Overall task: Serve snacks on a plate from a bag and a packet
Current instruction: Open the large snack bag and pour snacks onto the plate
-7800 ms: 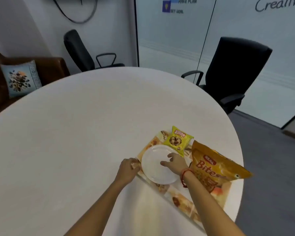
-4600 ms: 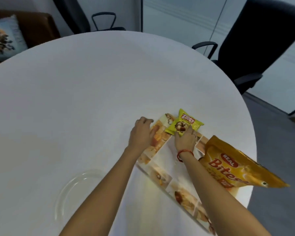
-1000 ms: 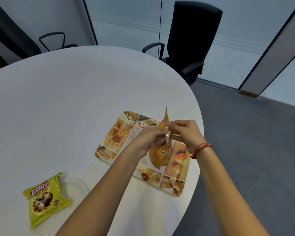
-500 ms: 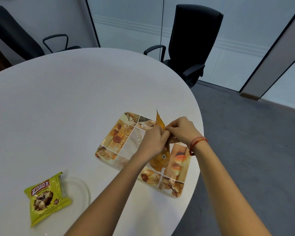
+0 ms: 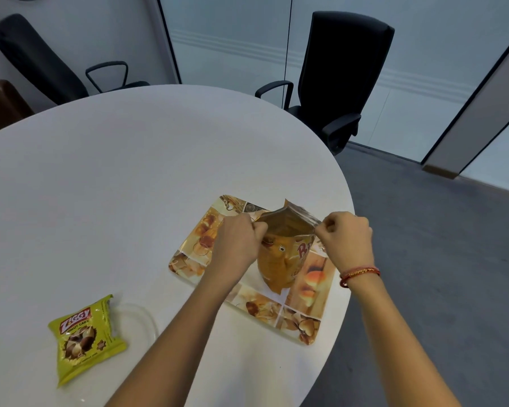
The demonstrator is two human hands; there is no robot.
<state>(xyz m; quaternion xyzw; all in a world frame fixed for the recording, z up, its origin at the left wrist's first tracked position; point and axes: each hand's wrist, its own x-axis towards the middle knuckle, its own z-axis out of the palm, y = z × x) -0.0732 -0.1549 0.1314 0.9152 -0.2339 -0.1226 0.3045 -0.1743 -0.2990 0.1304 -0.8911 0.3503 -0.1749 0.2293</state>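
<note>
An orange snack bag (image 5: pixel 279 259) stands upright on a printed tray (image 5: pixel 206 230) near the table's right edge. Its top is pulled apart into an open mouth. My left hand (image 5: pixel 238 245) pinches the left side of the bag's top. My right hand (image 5: pixel 347 239), with a red thread on the wrist, pinches the right side. A green Ziggy packet (image 5: pixel 83 339) lies at the lower left, partly resting on a clear plate (image 5: pixel 141 318) that is hard to see against the white table.
The round white table (image 5: pixel 130 177) drops off just right of the tray. A black office chair (image 5: pixel 338 74) stands beyond the far edge, another black chair (image 5: pixel 41 60) at the back left. Grey floor lies to the right.
My hands, close together on the bag's sealed top half a second ago, have moved apart, and the bag's top now gapes open. The view has shifted slightly.
</note>
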